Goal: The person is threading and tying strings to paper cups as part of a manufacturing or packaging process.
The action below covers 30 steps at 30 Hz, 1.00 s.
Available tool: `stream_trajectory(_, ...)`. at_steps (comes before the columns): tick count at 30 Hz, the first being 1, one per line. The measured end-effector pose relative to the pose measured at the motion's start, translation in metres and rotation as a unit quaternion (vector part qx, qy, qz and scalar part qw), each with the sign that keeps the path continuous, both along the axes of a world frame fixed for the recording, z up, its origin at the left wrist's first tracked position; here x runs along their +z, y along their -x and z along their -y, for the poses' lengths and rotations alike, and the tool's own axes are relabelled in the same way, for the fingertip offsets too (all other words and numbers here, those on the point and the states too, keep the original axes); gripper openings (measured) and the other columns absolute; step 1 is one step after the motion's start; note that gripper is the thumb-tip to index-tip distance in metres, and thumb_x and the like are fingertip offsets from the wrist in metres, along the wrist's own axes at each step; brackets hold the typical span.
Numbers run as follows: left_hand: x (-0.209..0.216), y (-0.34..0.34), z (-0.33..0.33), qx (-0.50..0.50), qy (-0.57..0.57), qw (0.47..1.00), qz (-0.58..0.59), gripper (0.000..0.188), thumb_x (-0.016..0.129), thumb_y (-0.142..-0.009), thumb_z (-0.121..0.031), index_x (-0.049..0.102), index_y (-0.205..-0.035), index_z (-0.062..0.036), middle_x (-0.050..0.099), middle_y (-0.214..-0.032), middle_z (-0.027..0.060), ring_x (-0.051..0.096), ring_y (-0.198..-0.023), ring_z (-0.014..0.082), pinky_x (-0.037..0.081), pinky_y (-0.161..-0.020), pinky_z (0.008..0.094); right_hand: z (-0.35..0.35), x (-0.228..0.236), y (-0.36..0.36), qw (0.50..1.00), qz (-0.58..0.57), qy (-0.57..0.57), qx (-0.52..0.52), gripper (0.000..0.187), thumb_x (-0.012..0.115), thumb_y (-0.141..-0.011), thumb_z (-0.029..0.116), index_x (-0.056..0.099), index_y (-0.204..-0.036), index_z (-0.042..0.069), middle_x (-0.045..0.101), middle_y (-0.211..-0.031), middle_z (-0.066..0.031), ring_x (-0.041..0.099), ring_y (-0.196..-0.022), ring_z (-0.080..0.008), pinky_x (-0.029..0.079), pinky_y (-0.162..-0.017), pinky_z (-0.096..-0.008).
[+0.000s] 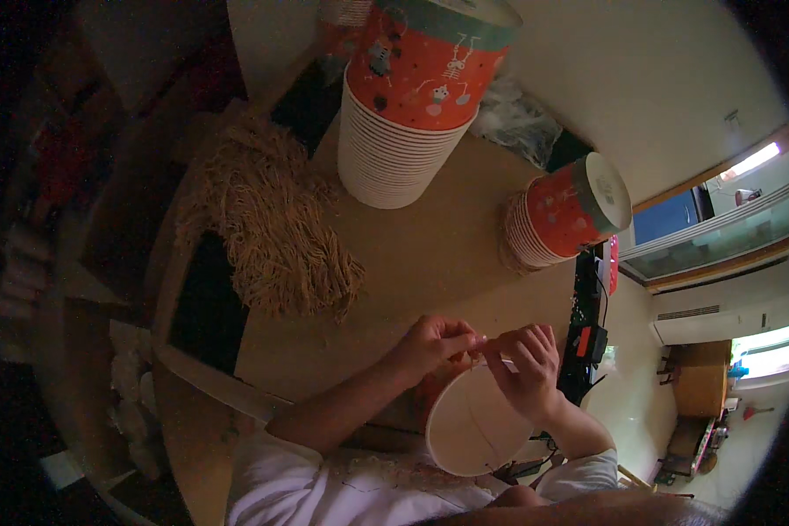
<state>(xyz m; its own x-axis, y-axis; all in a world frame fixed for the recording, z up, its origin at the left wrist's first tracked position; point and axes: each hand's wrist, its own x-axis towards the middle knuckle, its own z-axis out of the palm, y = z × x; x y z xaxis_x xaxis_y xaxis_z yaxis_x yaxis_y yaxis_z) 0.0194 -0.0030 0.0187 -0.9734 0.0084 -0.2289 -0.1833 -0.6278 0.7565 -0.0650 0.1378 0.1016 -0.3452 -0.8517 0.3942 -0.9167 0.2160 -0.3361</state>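
A paper bucket (451,438) is held by the near edge of the desk (210,383), close to the body, with its round white mouth turned up. On the left hand (437,348), the thumb and finger are pressed together at the tips, just beside the rim; what is pinched there is too small to tell. The right hand (528,368) is bent over the rim, and its grip cannot be told. A big pile of tan strings (276,219) is heaped along the left edge. A tall bucket stack (412,131) is stood toward the far edge, and a smaller bucket stack (561,215) near the right edge. Between pile and smaller stack, moving room is given by a wide brown board (430,245).
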Motion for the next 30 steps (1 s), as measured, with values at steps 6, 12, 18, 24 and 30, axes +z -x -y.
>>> stream_trajectory(6, -0.01, -0.003, -0.001, 0.002, -0.044, 0.999, 0.0, 0.018, 0.057, -0.083, -0.019, 0.063, -0.085, -0.0021, 0.058, -0.069, -0.0015, 0.05, -0.063, 0.0041, 0.04, -0.059, 0.0185, 0.0, 0.0, 0.002, 0.998, -0.042, -0.027, 0.042, 0.017, 0.065, -0.068, 0.011, 0.061, -0.084, 0.009, 0.059, -0.082, -0.0046, 0.054, -0.073, -0.0212, 0.038, -0.066, -0.0361)
stream_trajectory(12, -0.012, -0.006, -0.001, 0.002, -0.124, 0.992, 0.01, 0.016, 0.06, -0.082, -0.015, 0.063, -0.089, -0.0011, 0.059, -0.073, -0.001, 0.051, -0.064, 0.0046, 0.042, -0.059, 0.0183, -0.002, 0.0, -0.001, 0.997, -0.051, -0.028, 0.049, 0.02, 0.068, -0.065, 0.004, 0.062, -0.084, 0.008, 0.059, -0.08, -0.0046, 0.055, -0.07, -0.0219, 0.039, -0.068, -0.035)
stream_trajectory(18, -0.014, -0.007, 0.0, 0.007, -0.135, 0.991, -0.001, 0.015, 0.062, -0.08, -0.012, 0.064, -0.09, -0.0001, 0.062, -0.078, 0.0017, 0.054, -0.067, 0.0059, 0.045, -0.063, 0.0193, -0.006, 0.001, 0.0, 0.997, 0.008, -0.057, 0.042, 0.024, 0.065, -0.066, 0.0, 0.063, -0.089, 0.007, 0.06, -0.084, -0.0063, 0.056, -0.074, -0.0234, 0.041, -0.07, -0.0351)
stream_trajectory(24, 0.009, -0.01, 0.002, 0.039, 0.116, 0.992, 0.023, 0.014, 0.065, -0.078, -0.013, 0.064, -0.086, -0.0016, 0.063, -0.077, 0.0016, 0.057, -0.068, 0.0063, 0.048, -0.063, 0.021, -0.001, -0.001, 0.014, 0.954, 0.291, -0.05, -0.054, 0.02, 0.06, -0.073, -0.001, 0.064, -0.092, 0.003, 0.06, -0.085, -0.0086, 0.057, -0.077, -0.021, 0.044, -0.069, -0.0281)
stream_trajectory(30, 0.006, -0.011, -0.001, 0.069, 0.206, 0.976, -0.031, 0.015, 0.065, -0.079, -0.013, 0.063, -0.086, -0.0003, 0.063, -0.075, 0.0014, 0.056, -0.068, 0.0053, 0.047, -0.062, 0.0211, -0.001, -0.007, 0.024, 0.888, 0.439, -0.132, -0.038, 0.011, 0.06, -0.077, 0.003, 0.065, -0.086, 0.002, 0.061, -0.081, -0.005, 0.054, -0.076, -0.0113, 0.043, -0.068, -0.0242)
